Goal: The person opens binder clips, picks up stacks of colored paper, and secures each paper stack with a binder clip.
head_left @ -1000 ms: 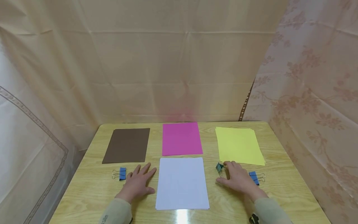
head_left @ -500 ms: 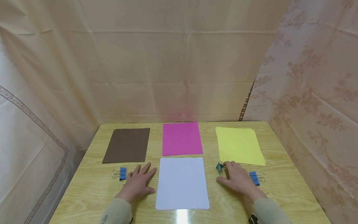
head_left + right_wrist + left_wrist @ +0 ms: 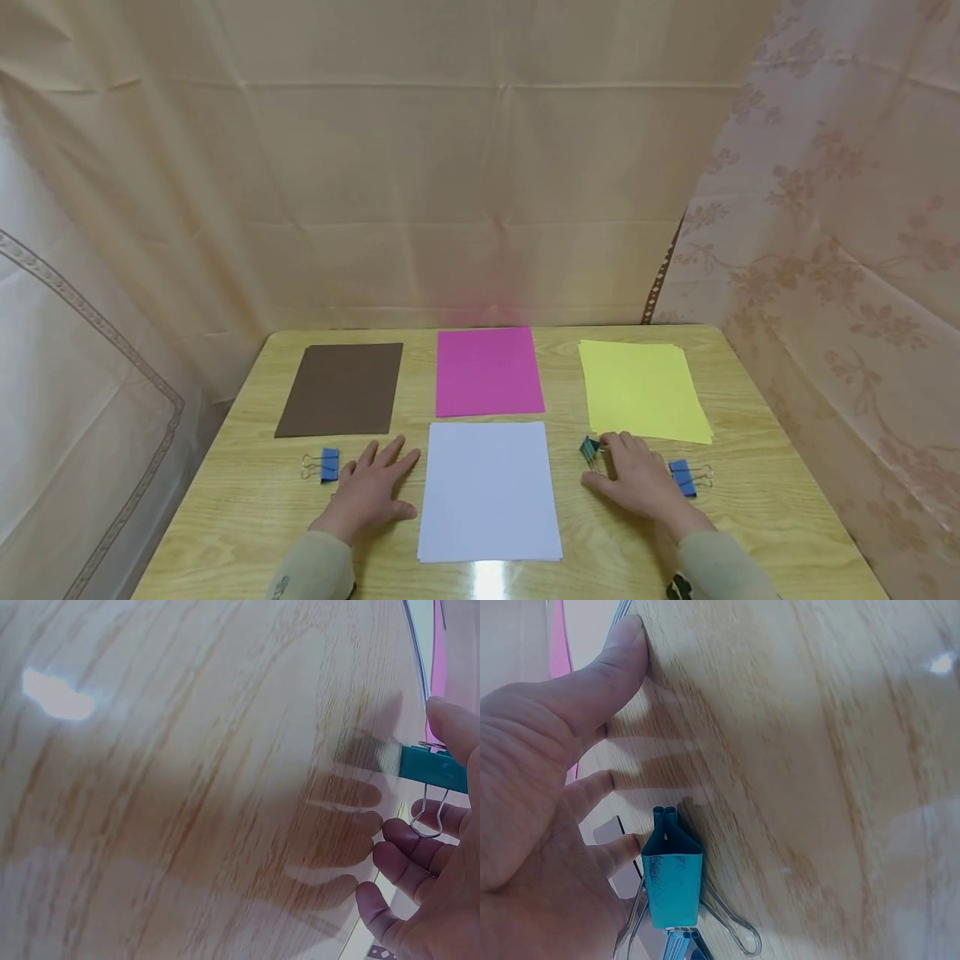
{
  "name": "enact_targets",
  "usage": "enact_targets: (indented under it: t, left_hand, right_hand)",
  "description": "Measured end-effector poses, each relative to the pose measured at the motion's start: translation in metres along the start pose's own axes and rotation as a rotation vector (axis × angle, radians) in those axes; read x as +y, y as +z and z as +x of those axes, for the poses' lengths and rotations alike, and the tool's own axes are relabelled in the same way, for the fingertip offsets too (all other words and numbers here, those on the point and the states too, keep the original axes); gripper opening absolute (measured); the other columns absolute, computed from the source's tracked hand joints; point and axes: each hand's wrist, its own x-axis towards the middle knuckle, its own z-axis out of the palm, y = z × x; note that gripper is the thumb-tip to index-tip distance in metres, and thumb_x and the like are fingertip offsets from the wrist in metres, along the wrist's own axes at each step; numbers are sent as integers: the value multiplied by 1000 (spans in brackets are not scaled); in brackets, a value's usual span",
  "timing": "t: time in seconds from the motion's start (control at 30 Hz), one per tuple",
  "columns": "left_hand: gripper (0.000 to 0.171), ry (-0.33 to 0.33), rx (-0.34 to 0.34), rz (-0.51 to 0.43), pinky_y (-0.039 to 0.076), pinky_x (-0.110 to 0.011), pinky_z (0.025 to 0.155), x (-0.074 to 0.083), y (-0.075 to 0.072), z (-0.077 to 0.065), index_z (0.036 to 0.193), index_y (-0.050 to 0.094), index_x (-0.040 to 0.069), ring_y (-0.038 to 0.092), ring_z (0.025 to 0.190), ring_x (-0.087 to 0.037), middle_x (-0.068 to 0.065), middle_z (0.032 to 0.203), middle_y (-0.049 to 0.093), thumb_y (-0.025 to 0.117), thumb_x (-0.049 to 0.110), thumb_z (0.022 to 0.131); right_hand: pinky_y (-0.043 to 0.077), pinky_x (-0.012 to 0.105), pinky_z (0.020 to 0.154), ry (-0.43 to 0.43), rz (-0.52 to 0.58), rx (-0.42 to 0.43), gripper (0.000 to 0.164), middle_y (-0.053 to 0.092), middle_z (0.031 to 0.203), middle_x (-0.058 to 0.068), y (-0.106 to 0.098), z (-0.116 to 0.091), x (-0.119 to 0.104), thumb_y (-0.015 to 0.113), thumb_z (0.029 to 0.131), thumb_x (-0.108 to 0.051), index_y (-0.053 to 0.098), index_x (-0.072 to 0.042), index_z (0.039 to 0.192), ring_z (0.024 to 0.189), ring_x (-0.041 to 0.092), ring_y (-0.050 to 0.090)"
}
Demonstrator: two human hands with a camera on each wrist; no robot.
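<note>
My left hand (image 3: 367, 492) rests on the table with fingers spread, beside a white paper stack (image 3: 489, 492). The left wrist view shows a teal binder clip (image 3: 673, 885) close by the palm, mostly hidden from the head view; a blue binder clip (image 3: 329, 466) lies to its left. On the other side of the white stack, my right hand (image 3: 637, 475) rests with loosely bent fingers. Between its thumb and forefinger stands another teal binder clip (image 3: 435, 768), with no plain pinch on it. A second blue binder clip (image 3: 682, 477) lies just right of that hand.
Along the back of the wooden table (image 3: 757, 500) lie a brown paper stack (image 3: 341, 390), a magenta one (image 3: 489, 372) and a yellow one (image 3: 643, 389). A beige curtain (image 3: 450, 167) hangs behind the far edge, with patterned cloth (image 3: 847, 250) on the right.
</note>
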Motion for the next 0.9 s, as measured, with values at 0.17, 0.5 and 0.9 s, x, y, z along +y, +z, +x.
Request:
enact_targets:
  t: [0.17, 0.5, 0.9]
  left_hand:
    - [87, 3, 5, 2, 22, -78, 108, 0, 1, 0, 154, 47, 22, 21, 150, -51, -10, 167, 29, 85, 43, 79]
    - [87, 1, 3, 0, 21, -78, 108, 0, 1, 1, 154, 47, 21, 21, 150, -51, -10, 166, 29, 85, 43, 79]
    - [86, -2, -5, 2, 22, -78, 108, 0, 0, 2, 154, 47, 22, 21, 150, -51, -10, 167, 29, 85, 43, 80]
  right_hand:
    - [48, 56, 87, -6, -6, 7, 74, 58, 111, 8, 1, 0, 1, 73, 88, -57, 53, -3, 135, 103, 28, 55]
    - [47, 58, 92, -9, 8, 9, 70, 60, 114, 8, 1, 0, 2, 73, 90, -54, 55, -2, 133, 107, 28, 57]
    - [47, 57, 90, -4, 19, 16, 69, 60, 112, 10, 2, 0, 5, 73, 90, -54, 56, -1, 132, 103, 28, 56]
